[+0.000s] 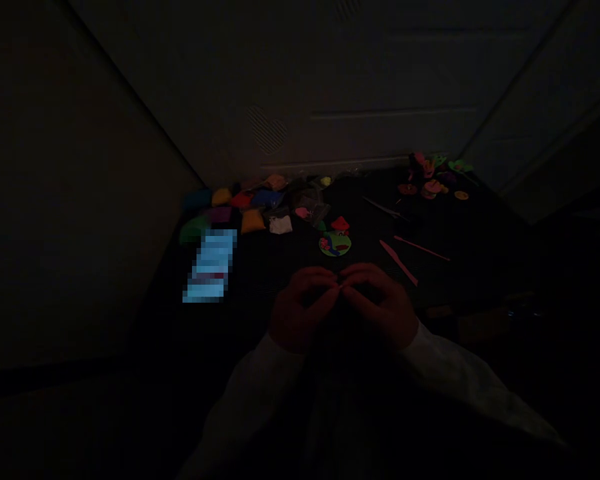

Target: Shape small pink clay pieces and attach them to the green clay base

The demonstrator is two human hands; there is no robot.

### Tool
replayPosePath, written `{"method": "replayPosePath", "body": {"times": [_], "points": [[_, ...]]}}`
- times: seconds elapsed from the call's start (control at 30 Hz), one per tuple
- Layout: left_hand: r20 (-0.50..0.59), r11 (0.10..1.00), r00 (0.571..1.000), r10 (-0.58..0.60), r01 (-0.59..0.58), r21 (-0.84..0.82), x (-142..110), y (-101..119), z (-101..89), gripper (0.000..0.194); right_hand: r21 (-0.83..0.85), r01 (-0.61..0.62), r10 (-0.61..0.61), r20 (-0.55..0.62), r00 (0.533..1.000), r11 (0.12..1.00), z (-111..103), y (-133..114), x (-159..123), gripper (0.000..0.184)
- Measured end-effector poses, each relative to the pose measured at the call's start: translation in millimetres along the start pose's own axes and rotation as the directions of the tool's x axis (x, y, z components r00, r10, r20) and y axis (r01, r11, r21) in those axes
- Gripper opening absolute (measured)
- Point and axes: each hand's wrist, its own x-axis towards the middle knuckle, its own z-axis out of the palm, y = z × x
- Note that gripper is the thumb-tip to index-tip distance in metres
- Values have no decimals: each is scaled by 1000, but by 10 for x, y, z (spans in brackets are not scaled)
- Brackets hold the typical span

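My left hand point(304, 303) and my right hand point(381, 300) meet fingertip to fingertip above the front of a dark table. Both are closed in a pinch around a tiny pale bit between the thumbs and forefingers, too small and dim to name. Just beyond them lies a green round clay piece point(335, 244) with blue, red and white details. A red-capped clay figure, like a small mushroom house point(341, 225), stands at its far edge. To the right of the hands are a pink plastic knife point(399, 262) and a thin pink stick tool point(422, 247).
Several bags of coloured clay, including an orange one point(253, 221) and a white one point(281, 224), line the back left. A lit, blurred phone point(211, 265) lies at left. Scissors point(384, 207) and finished-looking clay shapes point(431, 189) are at back right. A pale wall point(380, 80) rises behind.
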Motion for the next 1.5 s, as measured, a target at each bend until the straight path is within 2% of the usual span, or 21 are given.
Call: {"method": "replayPosePath", "body": {"times": [0.3, 0.53, 0.77, 0.97, 1.23, 1.5], "points": [[-5, 999, 1000, -1, 1, -36, -9, -35, 25, 14, 22, -10, 10, -11, 1000, 1000, -11, -5, 1, 8], [15, 999, 1000, 4, -4, 48, -6, -32, 20, 10, 38, -11, 12, -24, 1000, 999, 19, 51, 0, 8], [-5, 998, 1000, 2, -1, 55, -13, -34, 7, 9, 29, -16, 16, -8, 1000, 999, 35, 65, -4, 9], [-22, 992, 998, 52, -49, 113, -24, -47, 3, 7, -3, 19, -19, 3, 1000, 1000, 34, 41, 9, 9], [-20, 982, 994, 104, -100, 158, -36, -80, 31, 10, 35, -39, 39, 3, 999, 999, 46, 73, -6, 7], [-32, 984, 996, 81, -75, 163, -18, -76, 48, 7, 69, -76, 77, -12, 997, 995, 50, 74, -10, 8]]}}
